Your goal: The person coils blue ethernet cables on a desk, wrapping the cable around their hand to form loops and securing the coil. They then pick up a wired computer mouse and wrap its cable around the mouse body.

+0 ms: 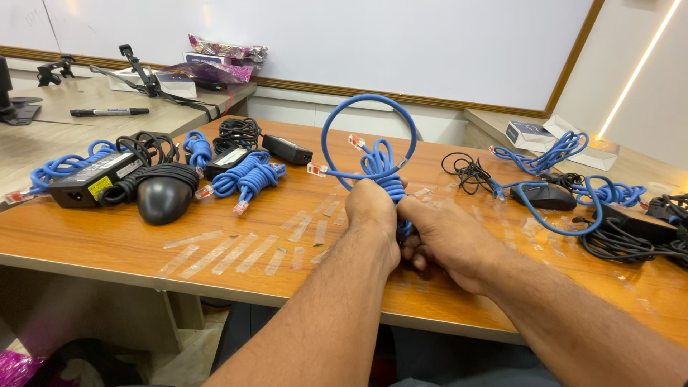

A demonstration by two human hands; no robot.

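Both of my hands grip one blue network cable (367, 136) over the wooden table (115, 240). My left hand (371, 208) is closed around the wound bundle of the cable. Pressed against it from the right, my right hand (444, 240) holds the lower part of the same bundle. A round loop of the cable stands up above my hands, and two clear plugs stick out near the top of the bundle.
To the left lie bundled blue cables (244, 175), black power adapters (89, 183), a black mouse (163, 197) and a black coiled cord (239, 131). Loose blue and black cables and another mouse (545, 195) are at the right. Tape strips (236, 254) stick to the tabletop.
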